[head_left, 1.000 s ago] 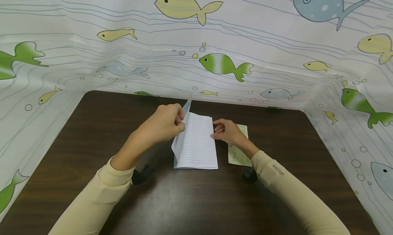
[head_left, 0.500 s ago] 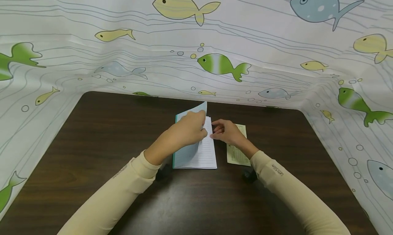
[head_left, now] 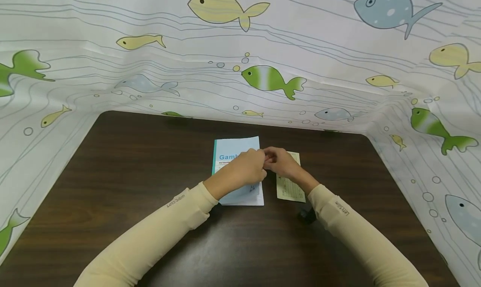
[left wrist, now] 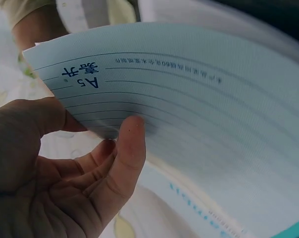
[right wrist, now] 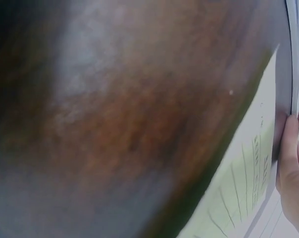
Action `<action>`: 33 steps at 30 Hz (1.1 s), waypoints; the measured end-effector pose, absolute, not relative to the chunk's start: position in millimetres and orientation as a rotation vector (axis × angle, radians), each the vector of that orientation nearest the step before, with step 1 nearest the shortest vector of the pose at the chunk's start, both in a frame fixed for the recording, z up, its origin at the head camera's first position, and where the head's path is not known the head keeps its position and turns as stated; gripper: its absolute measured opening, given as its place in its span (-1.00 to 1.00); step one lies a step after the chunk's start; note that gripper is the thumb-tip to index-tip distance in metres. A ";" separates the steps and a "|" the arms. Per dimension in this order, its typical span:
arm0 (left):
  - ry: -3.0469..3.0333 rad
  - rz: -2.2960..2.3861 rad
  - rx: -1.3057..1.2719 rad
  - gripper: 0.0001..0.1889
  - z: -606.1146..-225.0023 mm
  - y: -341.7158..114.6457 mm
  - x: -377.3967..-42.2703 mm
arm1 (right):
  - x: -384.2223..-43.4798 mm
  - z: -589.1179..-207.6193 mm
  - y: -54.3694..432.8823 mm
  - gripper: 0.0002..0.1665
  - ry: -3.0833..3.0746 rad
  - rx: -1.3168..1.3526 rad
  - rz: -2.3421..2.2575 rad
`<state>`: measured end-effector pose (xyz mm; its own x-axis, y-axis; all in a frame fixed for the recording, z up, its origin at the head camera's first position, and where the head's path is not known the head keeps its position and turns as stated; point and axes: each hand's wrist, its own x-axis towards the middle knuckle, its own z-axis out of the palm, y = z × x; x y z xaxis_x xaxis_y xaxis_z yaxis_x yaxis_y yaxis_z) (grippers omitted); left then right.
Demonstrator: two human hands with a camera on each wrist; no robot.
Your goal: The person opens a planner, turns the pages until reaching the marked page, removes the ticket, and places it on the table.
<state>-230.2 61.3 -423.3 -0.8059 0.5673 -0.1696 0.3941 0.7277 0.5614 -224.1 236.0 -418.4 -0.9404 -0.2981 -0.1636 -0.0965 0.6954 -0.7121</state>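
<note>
A pale blue notebook (head_left: 234,145) with a teal spine lies mid-table. My left hand (head_left: 248,167) pinches the right edge of its front cover, which is bent and slightly raised over the pages. In the left wrist view, the thumb and fingers of my left hand (left wrist: 85,173) hold the curved cover (left wrist: 199,109) near a printed corner. My right hand (head_left: 282,162) is at the notebook's right side, close to the left fingertips. In the right wrist view, fingers of my right hand (right wrist: 293,168) touch the notebook's edge; the fingertips are partly cut off.
A pale yellow-green printed booklet or slip (head_left: 289,191) lies right of the notebook, partly beneath my right hand. The dark wooden table (head_left: 150,162) is enclosed by a white fish-patterned sheet (head_left: 210,86) at the back and sides.
My left hand has moved right, bringing the cover over from the left across the lined pages, so its front print now shows. My right hand has stayed at the notebook's right edge.
</note>
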 end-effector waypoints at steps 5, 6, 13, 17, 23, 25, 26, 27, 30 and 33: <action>2.556 0.716 0.713 -0.63 -443.4 69.8 -235.4 | -226.3 -420.2 239.9 -0.52 2.577 -0.296 -1.156; 2.543 0.706 0.705 -0.64 -440.3 69.0 -232.4 | -226.6 -420.3 240.1 -0.52 2.567 -0.296 -1.169; 2.548 0.633 0.705 -0.74 -416.5 60.0 -210.4 | -227.5 -415.6 241.6 -0.56 2.567 -0.306 -1.190; 2.519 0.680 0.674 -0.70 -392.6 48.3 -197.5 | -228.7 -411.1 239.5 -0.56 2.582 -0.317 -1.167; 2.514 0.725 0.735 -0.73 -382.3 30.6 -185.2 | -221.5 -403.9 238.7 -0.58 2.702 -0.396 -1.048; 2.544 0.718 0.766 -0.70 -377.6 23.2 -179.0 | -214.8 -399.7 238.6 -0.56 2.751 -0.430 -1.009; 2.572 0.712 0.778 -0.67 -375.1 19.0 -175.5 | -211.1 -397.3 238.4 -0.54 2.774 -0.455 -0.985; 2.603 0.704 0.777 -0.62 -372.3 14.4 -171.7 | -207.3 -394.8 237.8 -0.52 2.796 -0.480 -0.959; 2.730 0.678 0.753 -0.48 -367.9 -0.9 -162.2 | -196.3 -386.8 235.9 -0.43 2.841 -0.543 -0.866; 2.839 0.664 0.688 -0.38 -365.2 -17.2 -154.9 | -186.8 -379.2 234.7 -0.35 2.867 -0.579 -0.790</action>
